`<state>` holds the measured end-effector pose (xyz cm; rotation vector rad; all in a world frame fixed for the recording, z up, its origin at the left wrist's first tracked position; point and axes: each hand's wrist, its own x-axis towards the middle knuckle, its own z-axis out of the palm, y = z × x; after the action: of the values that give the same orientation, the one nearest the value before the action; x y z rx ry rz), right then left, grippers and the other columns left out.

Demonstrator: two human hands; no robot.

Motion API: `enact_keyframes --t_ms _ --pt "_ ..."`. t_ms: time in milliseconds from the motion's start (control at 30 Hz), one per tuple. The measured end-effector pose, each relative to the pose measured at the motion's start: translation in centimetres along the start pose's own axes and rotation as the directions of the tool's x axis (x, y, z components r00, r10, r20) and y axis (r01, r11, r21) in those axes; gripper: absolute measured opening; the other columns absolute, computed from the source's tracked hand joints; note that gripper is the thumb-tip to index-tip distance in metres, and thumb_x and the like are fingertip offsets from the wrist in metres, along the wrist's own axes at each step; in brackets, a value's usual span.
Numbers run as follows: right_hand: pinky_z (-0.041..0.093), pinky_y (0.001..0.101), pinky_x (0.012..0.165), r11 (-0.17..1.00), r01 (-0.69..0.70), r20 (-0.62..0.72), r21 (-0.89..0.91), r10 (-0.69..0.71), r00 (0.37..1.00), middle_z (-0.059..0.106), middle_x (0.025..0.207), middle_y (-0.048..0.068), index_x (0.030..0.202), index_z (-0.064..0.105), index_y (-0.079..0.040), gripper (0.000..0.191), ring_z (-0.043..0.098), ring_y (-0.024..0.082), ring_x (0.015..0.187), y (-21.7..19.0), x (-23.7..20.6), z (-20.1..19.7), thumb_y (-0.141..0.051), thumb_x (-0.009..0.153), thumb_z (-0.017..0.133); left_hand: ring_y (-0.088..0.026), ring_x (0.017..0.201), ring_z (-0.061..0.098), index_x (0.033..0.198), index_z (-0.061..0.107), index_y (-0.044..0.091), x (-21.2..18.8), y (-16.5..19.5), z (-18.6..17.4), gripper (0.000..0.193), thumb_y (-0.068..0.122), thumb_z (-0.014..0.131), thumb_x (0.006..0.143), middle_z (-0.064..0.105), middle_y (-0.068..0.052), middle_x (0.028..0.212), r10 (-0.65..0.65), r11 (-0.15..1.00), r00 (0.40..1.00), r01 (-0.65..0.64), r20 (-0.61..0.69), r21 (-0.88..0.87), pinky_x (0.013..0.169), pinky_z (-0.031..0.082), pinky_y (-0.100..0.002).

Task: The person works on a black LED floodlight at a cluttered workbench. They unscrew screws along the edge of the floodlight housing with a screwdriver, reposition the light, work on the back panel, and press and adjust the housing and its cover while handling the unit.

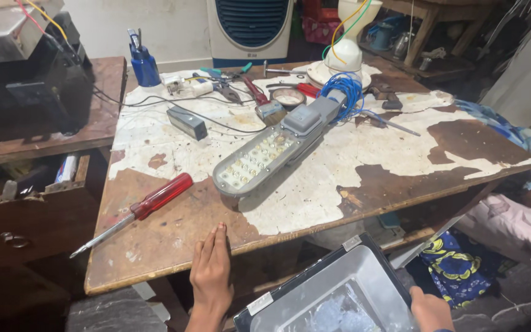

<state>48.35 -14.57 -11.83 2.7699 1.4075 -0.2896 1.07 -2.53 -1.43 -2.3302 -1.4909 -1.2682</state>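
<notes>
Fingers of your left hand [211, 270] lie flat and pressed together on the near edge of the worktop [314, 184], palm down, holding nothing. Your right hand [430, 309] sits low at the frame's bottom edge, its grip pinching the right rim of a floodlight housing [333, 292], a dark-framed rectangular unit with a silvery reflector inside, tilted and held below the worktop's front edge. Only part of that hand shows, so you cannot see how far the fingers wrap behind.

On the worktop, just beyond your left hand and to its left, lies a screwdriver [133, 213] with a red translucent handle, its blade pointing toward the near left corner. Near the middle lies a long grey street-light fixture [275, 150] with rows of small LEDs facing up (it runs diagonally, LED end nearest you). At its far end sits a coil of blue wire [346, 89]. A small grey box [187, 122] with a black lead rests to the left of the fixture, well apart from it. Further back, pliers [228, 91] and other small tools are scattered, and a blue bottle [144, 64] stands at the far left corner. White paint on the worktop is peeling, baring brown wood.
</notes>
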Motion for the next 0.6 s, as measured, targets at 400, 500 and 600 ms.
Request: enact_keyframes --t_ms 400,500,600 --pt "0.052 0.046 0.103 0.996 -0.048 -0.101 0.081 0.056 0.993 0.078 0.111 0.017 0.121 0.067 -0.021 0.035 0.07 0.039 0.112 -0.4 1.0 -0.9 -0.031 0.104 0.038 -0.032 0.126 0.06 0.136 0.054 -0.01 0.1 0.0 0.8 0.08 -0.013 0.07 0.058 0.063 -0.019 0.135 0.076 0.985 0.992 -0.058 -0.105 0.16 0.105 0.048 -0.046" --pt "0.054 0.0454 0.101 0.999 0.028 -0.11 -0.018 -0.03 0.993 0.078 0.108 0.018 0.127 0.062 -0.019 0.034 0.073 0.036 0.108 -1.8 0.3 -1.0 -0.026 0.1 0.043 -0.028 0.121 0.065 0.132 0.06 -0.006 0.2 -0.3 1.7 0.058 -0.009 0.067 0.075 0.068 -0.014 0.13 0.14 0.957 0.969 -0.08 -0.202 0.279 0.101 0.052 -0.043" --pt "0.056 0.0434 0.1 0.972 0.118 -0.103 -0.203 -0.141 0.985 0.077 0.108 0.015 0.135 0.057 -0.02 0.042 0.076 0.031 0.106 -3.8 -0.4 -1.0 -0.022 0.094 0.048 -0.027 0.115 0.069 0.128 0.064 -0.006 0.1 -0.4 2.1 0.047 -0.005 0.066 0.082 0.071 -0.014 0.125 0.17 0.952 0.951 -0.091 -0.257 0.292 0.096 0.055 -0.043"
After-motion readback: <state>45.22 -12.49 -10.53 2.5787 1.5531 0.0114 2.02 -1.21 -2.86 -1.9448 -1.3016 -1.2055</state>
